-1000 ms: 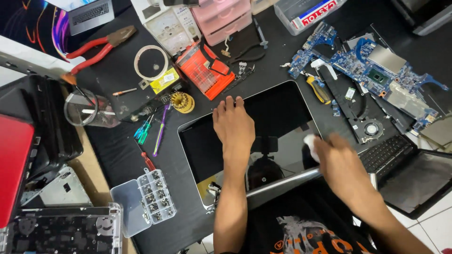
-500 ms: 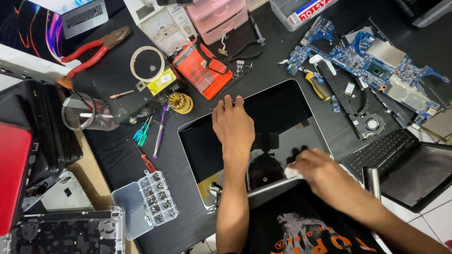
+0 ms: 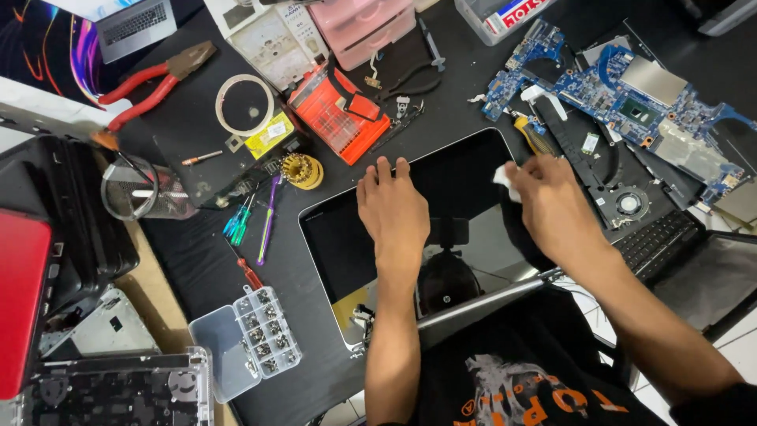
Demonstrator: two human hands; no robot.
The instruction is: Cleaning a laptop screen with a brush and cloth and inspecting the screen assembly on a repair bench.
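Glossy black screen (image 3: 457, 177), white cloth (image 3: 505, 180), black worktop (image 3: 189, 268), red-handled pliers (image 3: 146, 83), orange case (image 3: 339, 114), blue circuit board (image 3: 631, 91), pink drawers (image 3: 367, 28), purple screwdriver (image 3: 268, 221), brass-yellow coil (image 3: 302, 170)

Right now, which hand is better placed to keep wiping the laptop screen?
Probably the right hand: it pinches the white cloth over the laptop screen. The left hand lies flat on the glass, steadying it.

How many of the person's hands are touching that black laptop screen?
2: the left hand lies flat on the screen panel; the right hand presses a white cloth near its right edge.
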